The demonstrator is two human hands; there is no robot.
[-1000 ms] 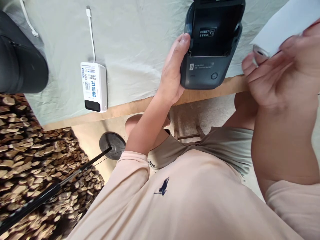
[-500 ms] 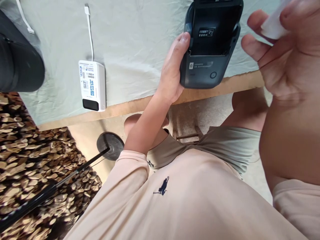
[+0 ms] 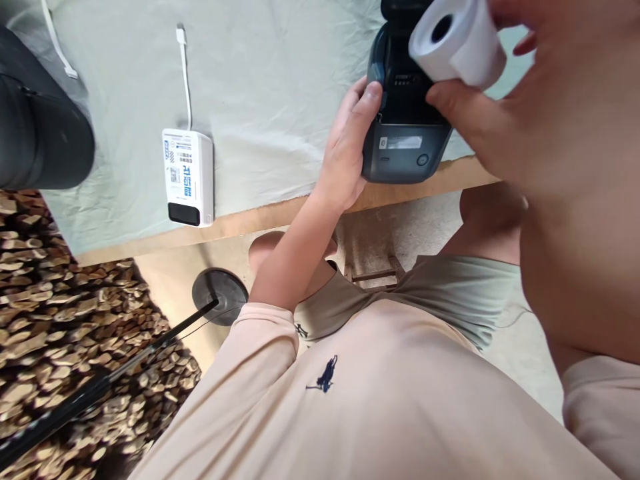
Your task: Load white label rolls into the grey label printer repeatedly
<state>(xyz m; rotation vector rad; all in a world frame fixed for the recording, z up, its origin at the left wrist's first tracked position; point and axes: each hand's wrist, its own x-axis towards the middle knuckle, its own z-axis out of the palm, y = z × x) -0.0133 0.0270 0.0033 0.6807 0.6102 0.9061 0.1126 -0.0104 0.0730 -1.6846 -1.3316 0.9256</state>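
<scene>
A dark portable label printer lies at the table's near edge with its lid raised and its inner compartment exposed. My left hand grips the printer's left side, thumb on the rim. Over the compartment's upper right, my right hand holds a white paper roll between thumb and fingers. The roll is tilted, its dark core hole facing up and left, and it hides part of the compartment and lid. Whether the roll touches the printer I cannot tell.
A white power bank with a short cable lies left on the cloth-covered table. A black rounded case and another white cable end are at far left. Below stand a black pole on a round base and stacked firewood.
My right hand has moved left with the white paper roll, from beside the printer to over its open compartment. My left hand keeps its hold; the view has shifted slightly.
</scene>
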